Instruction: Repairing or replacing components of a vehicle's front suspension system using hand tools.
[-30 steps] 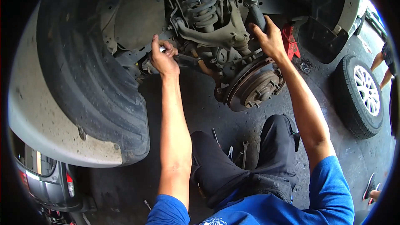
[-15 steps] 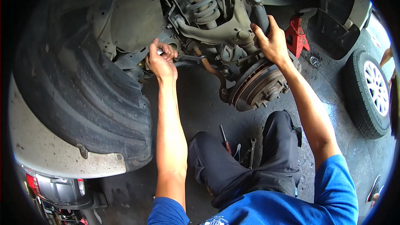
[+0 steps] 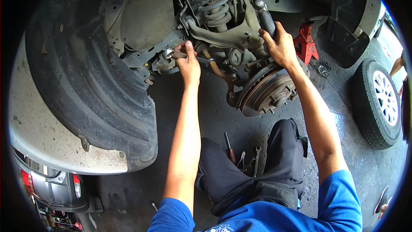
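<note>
My left hand (image 3: 189,66) is closed around a ring wrench (image 3: 168,53), whose round end sticks out to the left below the suspension frame. Beside this hand, a curved rusty bar (image 3: 221,75) runs toward the brake disc (image 3: 266,90). My right hand (image 3: 281,47) is wrapped around a dark cylinder with a shiny metal end (image 3: 267,19), above the disc. I cannot tell whether that cylinder is a tool or a car part. The suspension arm (image 3: 223,36) and coil spring (image 3: 212,2) lie between and above my hands.
A red jack stand (image 3: 305,43) stands right of the disc, and a wheel (image 3: 380,103) farther right. A screwdriver (image 3: 230,150) and an open-ended wrench (image 3: 257,161) lie between my knees. The black wheel-arch liner (image 3: 94,99) bulges on the left.
My left hand has shifted right and turned, and the wrench's ring end now shows. My right hand still grips the dark cylinder, almost unmoved. The view has shifted slightly.
</note>
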Action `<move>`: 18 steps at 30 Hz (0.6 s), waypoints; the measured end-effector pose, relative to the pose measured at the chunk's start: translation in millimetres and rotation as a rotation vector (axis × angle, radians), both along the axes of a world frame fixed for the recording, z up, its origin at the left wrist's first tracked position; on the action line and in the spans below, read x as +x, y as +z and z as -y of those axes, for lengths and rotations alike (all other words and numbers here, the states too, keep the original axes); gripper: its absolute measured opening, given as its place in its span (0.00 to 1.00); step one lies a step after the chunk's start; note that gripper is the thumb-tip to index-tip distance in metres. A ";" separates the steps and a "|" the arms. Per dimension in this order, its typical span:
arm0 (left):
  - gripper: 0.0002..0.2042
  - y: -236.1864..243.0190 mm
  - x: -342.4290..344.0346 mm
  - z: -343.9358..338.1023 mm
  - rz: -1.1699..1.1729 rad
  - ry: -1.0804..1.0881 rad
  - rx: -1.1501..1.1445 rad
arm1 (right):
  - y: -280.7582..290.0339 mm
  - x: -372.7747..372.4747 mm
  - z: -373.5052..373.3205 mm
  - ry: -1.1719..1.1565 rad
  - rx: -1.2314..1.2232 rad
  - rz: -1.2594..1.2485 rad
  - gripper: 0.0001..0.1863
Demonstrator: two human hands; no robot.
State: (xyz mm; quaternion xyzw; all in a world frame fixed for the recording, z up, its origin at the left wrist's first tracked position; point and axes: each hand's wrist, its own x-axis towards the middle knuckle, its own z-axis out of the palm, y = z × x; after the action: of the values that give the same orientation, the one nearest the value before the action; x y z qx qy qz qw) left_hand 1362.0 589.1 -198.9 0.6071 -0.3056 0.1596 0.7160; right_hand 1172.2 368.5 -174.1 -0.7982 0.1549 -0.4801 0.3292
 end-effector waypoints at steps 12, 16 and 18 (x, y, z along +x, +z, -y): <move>0.23 -95.9 11.4 38.5 -0.020 -0.043 0.221 | 3.7 -5.5 -4.0 0.013 -0.015 -0.147 0.25; 0.13 -100.5 27.7 38.8 -0.229 -0.187 0.087 | 8.0 -3.1 -10.9 0.049 0.035 -0.167 0.24; 0.12 -101.0 33.9 39.3 -0.151 -0.108 0.251 | 7.2 -3.9 -10.6 0.013 -0.009 -0.167 0.24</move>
State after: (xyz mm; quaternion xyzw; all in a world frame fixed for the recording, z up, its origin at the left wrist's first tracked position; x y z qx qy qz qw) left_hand 1395.9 549.8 -299.9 0.6850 -0.3004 0.0353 0.6628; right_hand 1168.4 379.1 -166.9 -0.8378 0.1745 -0.4107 0.3144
